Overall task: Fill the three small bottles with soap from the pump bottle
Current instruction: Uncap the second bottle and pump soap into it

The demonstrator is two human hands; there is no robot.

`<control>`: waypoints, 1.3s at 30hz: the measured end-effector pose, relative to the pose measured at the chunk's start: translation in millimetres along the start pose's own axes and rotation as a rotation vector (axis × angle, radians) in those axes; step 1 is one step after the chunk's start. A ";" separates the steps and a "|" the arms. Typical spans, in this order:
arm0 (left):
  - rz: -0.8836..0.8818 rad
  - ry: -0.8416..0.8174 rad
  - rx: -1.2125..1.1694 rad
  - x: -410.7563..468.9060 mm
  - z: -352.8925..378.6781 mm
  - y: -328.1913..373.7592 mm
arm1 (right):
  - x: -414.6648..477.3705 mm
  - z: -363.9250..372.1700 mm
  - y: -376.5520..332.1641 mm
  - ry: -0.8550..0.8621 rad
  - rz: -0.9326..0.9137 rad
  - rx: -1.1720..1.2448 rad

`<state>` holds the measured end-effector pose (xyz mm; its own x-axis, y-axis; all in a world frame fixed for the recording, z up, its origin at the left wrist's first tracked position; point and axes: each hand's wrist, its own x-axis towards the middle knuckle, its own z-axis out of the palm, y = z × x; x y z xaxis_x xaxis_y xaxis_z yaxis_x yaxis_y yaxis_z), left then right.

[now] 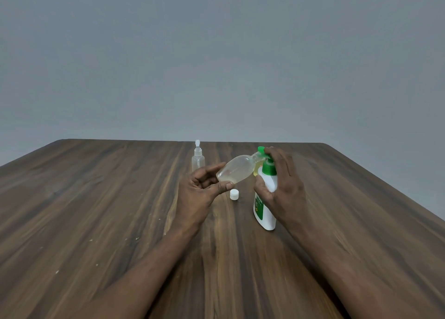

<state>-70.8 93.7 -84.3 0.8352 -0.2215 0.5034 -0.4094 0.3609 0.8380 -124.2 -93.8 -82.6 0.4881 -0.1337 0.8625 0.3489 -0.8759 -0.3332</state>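
Head view, item by item as I log it. Desk (96, 198): dark streaked wood-grain top. Left grip (204, 188): thumb and fingers pinch the base of a small bottle (237, 172), rounded and translucent, tilted with its neck at the green nozzle. Pump bottle (265, 212): white plastic, green label and pump, upright on the desk. Right grip (284, 186): closed round its shoulder, fingers over the pump head. Cap (234, 194): white, round, on the desk between the hands. Spray bottle (198, 159): clear, slim, upright behind. Yellowish shape behind the pump bottle, possibly another bottle.
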 end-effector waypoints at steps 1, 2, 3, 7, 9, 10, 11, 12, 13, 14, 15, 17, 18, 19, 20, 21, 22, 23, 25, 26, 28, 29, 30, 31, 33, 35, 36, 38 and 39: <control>-0.002 -0.002 0.003 -0.2 -0.2 -0.3 | -0.3 0.5 -0.1 0.005 -0.004 0.001; -0.001 -0.002 0.006 -0.4 -0.4 -0.7 | -0.6 1.2 0.1 0.009 -0.003 0.002; -0.001 -0.002 0.008 -0.5 -0.3 -0.8 | -0.9 1.4 0.5 0.010 0.003 0.004; 0.001 -0.004 0.008 -0.5 0.0 -1.2 | -1.1 2.8 1.2 0.003 0.027 -0.014; -0.002 -0.008 -0.001 -1.0 0.2 -1.1 | -1.3 3.3 1.2 0.006 0.018 -0.017; -0.002 -0.009 -0.003 -1.2 0.2 -1.1 | -1.7 3.1 1.1 0.008 0.013 -0.019; -0.001 -0.009 -0.003 -1.3 0.4 -0.9 | -1.8 2.9 0.7 0.007 0.013 -0.016; 0.000 -0.008 -0.003 -1.3 0.3 -1.0 | -1.9 2.5 0.7 0.005 0.020 -0.012; 0.000 -0.007 -0.004 -1.3 0.3 -1.2 | -2.0 2.3 0.6 0.002 0.030 -0.009; -0.001 -0.005 -0.006 -1.3 0.2 -1.6 | -1.9 2.3 0.5 0.000 0.041 -0.004; -0.004 -0.002 -0.007 -1.4 0.2 -1.8 | -2.0 2.3 0.3 -0.001 0.050 0.005; -0.005 -0.004 -0.007 -1.4 -0.3 -2.3 | -2.5 2.6 -0.4 0.004 0.061 0.038; -0.004 -0.007 -0.007 -1.3 -0.6 -2.8 | -2.9 2.6 -0.7 0.006 0.064 0.053; -0.004 -0.009 -0.007 -1.2 -0.8 -3.1 | -3.2 3.1 -1.1 0.008 0.068 0.062; -0.006 -0.011 -0.008 -1.2 -0.7 -3.0 | -3.5 3.2 -1.5 0.009 0.071 0.064; -0.008 -0.012 -0.009 -1.3 -0.4 -3.0 | -3.6 3.7 -1.7 0.011 0.074 0.058; -0.010 -0.013 -0.009 -1.3 0.1 -3.1 | -3.8 4.1 -1.8 0.012 0.076 0.047; -0.012 -0.012 -0.007 -1.4 0.4 -3.1 | -3.7 5.0 -1.4 0.013 0.076 0.037; -0.015 -0.005 -0.006 -1.0 0.8 -3.6 | -3.7 6.5 0.1 0.007 0.071 0.032; -0.016 -0.002 -0.005 -0.5 0.7 -4.4 | -3.9 7.0 0.6 0.005 0.068 0.027; -0.018 -0.001 -0.006 0.0 0.3 -5.1 | -4.0 6.8 0.7 0.001 0.060 0.014; -0.020 -0.002 -0.008 0.0 0.4 -4.9 | -4.0 6.6 0.6 0.001 0.056 0.011; -0.021 -0.003 -0.011 -0.2 0.6 -4.7 | -4.2 6.2 0.1 0.002 0.057 0.011; -0.022 -0.005 -0.012 -0.5 0.7 -4.7 | -4.3 5.9 -0.4 0.003 0.064 0.014; -0.022 -0.009 -0.006 -1.4 1.0 -3.9 | -4.5 5.9 -1.0 0.008 0.074 0.022; -0.020 -0.006 0.005 -1.4 0.5 -4.0 | -5.1 6.2 -1.0 0.008 0.075 0.020; -0.022 -0.003 0.006 -1.3 0.1 -4.0 | -5.2 6.5 -0.8 0.007 0.071 0.018; -0.025 -0.001 0.008 -1.6 0.0 -3.3 | -4.6 6.5 -0.2 0.007 0.065 0.012; -0.022 0.000 0.014 -1.9 0.1 -3.3 | -4.5 6.4 0.1 0.010 0.063 0.007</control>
<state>-71.1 92.9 -88.0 0.8437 -0.2295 0.4853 -0.3962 0.3437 0.8514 -121.2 -90.4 -88.9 0.5015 -0.1931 0.8434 0.3230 -0.8625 -0.3896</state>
